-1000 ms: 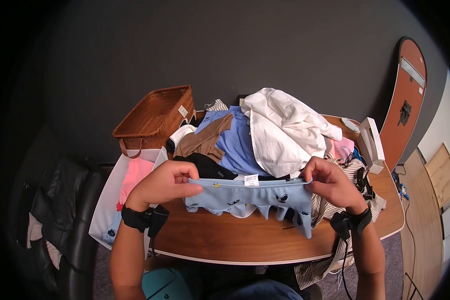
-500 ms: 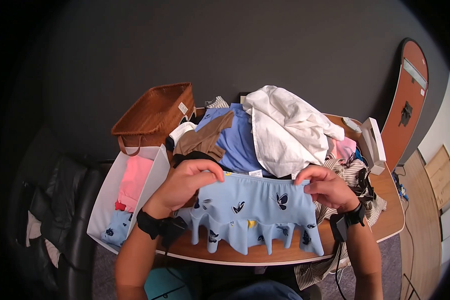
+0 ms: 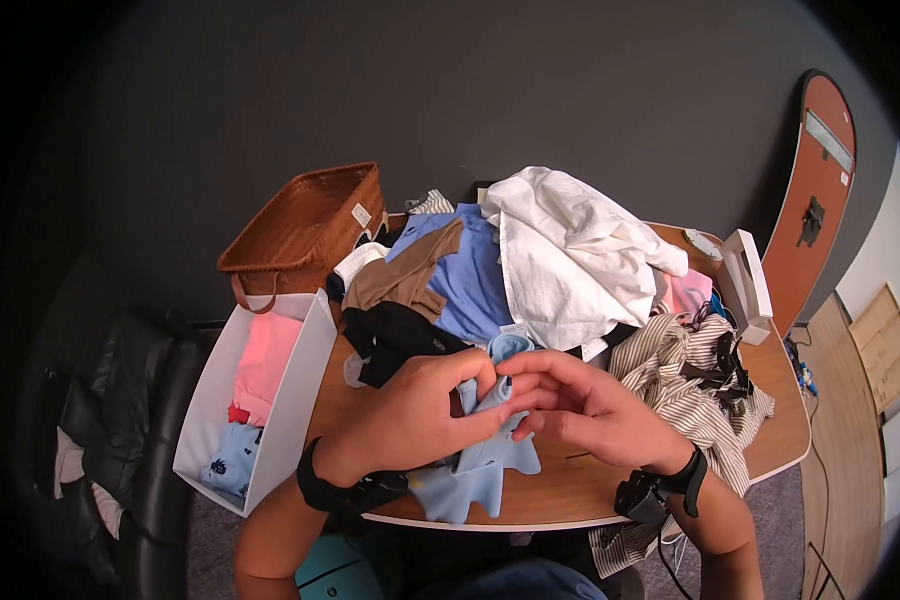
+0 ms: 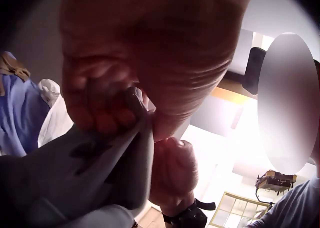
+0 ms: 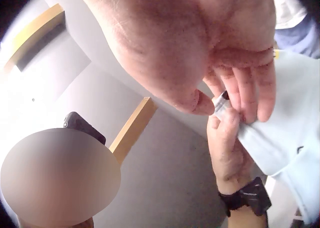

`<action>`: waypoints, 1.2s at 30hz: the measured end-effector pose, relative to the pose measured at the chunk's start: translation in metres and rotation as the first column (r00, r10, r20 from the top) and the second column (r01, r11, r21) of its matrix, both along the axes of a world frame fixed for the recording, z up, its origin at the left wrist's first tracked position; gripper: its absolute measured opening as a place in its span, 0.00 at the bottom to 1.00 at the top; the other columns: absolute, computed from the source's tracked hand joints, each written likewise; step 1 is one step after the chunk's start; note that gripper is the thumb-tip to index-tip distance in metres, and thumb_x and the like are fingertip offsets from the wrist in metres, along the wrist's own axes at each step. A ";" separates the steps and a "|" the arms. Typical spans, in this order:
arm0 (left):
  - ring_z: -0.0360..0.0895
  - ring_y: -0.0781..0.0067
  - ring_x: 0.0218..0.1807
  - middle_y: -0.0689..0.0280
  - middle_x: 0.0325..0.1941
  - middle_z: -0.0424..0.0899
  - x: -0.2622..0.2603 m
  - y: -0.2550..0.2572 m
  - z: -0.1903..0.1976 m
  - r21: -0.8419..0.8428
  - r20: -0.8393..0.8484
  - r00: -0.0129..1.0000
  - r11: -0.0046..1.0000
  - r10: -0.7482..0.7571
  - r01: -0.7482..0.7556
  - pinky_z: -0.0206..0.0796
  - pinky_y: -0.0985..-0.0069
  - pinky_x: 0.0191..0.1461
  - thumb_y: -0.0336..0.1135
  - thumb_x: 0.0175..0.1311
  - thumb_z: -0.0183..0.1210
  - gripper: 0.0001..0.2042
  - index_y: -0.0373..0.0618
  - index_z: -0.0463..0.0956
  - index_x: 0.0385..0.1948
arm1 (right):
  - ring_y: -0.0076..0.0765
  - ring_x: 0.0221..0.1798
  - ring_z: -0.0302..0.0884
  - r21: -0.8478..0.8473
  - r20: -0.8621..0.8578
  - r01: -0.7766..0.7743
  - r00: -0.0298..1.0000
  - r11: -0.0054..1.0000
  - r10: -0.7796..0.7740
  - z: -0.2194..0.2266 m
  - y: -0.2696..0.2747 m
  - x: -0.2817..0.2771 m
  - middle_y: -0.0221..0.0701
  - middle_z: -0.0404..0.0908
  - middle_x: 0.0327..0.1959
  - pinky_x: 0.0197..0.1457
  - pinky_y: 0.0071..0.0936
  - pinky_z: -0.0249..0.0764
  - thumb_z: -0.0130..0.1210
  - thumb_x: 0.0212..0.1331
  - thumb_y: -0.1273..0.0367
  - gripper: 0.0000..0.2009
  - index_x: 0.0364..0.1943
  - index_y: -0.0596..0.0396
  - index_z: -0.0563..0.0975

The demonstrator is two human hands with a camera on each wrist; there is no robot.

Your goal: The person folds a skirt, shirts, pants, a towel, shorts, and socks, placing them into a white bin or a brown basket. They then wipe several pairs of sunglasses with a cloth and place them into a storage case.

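A light blue ruffled skirt (image 3: 470,485) with dark butterfly prints hangs bunched together over the front of the table. My left hand (image 3: 415,415) pinches its gathered waistband between thumb and fingers. The right hand (image 3: 595,405) meets it from the other side; its fairly straight fingers lie against the cloth, with the thumb apart from them. Seen from the right wrist, the skirt (image 5: 287,118) spreads behind those fingers, and the left thumb presses on its edge. In the left wrist view the cloth (image 4: 85,173) drapes below the left hand, with the right hand just beyond.
A white bin (image 3: 310,385) at left contains pink and light blue clothes. Behind it stands a brown wicker basket (image 3: 355,245). Across the table (image 3: 570,500) lie a white shirt (image 3: 570,260), blue, brown and black clothes, striped fabric (image 3: 670,390) and a white box (image 3: 748,285).
The skirt was stretched wide by its waistband, lifted upright, then gathered narrow. Both hands have come together at the middle, the right one moving left off its waistband end.
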State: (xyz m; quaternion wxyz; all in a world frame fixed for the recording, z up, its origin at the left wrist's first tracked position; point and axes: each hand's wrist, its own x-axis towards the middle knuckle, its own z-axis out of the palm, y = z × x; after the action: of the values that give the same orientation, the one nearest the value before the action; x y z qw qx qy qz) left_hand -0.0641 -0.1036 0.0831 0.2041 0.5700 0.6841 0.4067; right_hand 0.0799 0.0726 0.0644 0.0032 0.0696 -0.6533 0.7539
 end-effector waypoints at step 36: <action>0.74 0.84 0.46 0.69 0.47 0.80 -0.041 -0.044 -0.114 -0.151 0.701 0.713 0.981 0.019 0.122 0.68 0.82 0.52 0.32 0.66 0.60 0.15 0.35 0.75 0.50 | 0.23 0.58 0.72 -0.135 0.351 0.000 0.935 0.991 0.047 -0.089 0.004 0.013 0.27 0.77 0.55 0.63 0.23 0.66 0.57 0.63 0.75 0.21 0.61 0.58 0.70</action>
State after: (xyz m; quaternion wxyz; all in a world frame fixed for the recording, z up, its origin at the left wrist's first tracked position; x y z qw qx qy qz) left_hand -0.1048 -0.1473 -0.0312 0.5110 0.3711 0.5749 0.5203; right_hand 0.0925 0.0767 -0.0249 -0.1185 -0.0593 -0.5909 0.7958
